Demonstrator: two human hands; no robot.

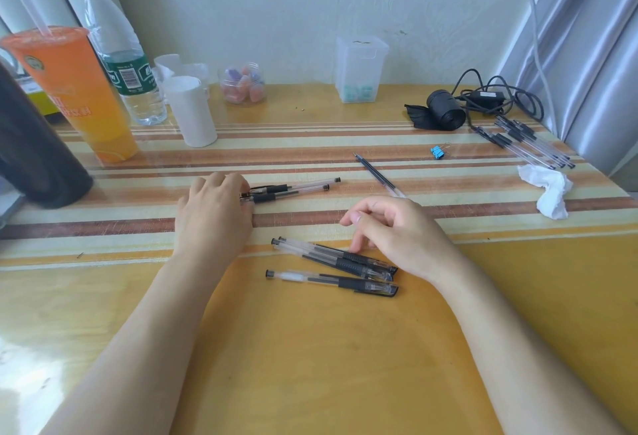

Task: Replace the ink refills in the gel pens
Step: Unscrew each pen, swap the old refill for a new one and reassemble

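Your left hand (214,210) lies palm down on the yellow wooden table with striped bands (518,296), toward its left edge. The fingers curl over the capped ends of two clear-barrelled gel pens with black rubber grips (293,189). The back of the hand hides the fingertips, so I cannot tell whether you pinch a pen or only touch it.

Your right hand (397,231) is loosely curled and holds nothing. One fingertip dips toward three more clear gel pens with black caps (338,264), which lie nearer the near edge.

To do this step well, take one pen only, steady its barrel, and unscrew it at the grip.

A loose thin black ink refill (375,173) lies beyond your right hand. A bundle of thin clear sticks (531,144), likely spare refills, sits by the far right edge. Ink levels are too small to judge.
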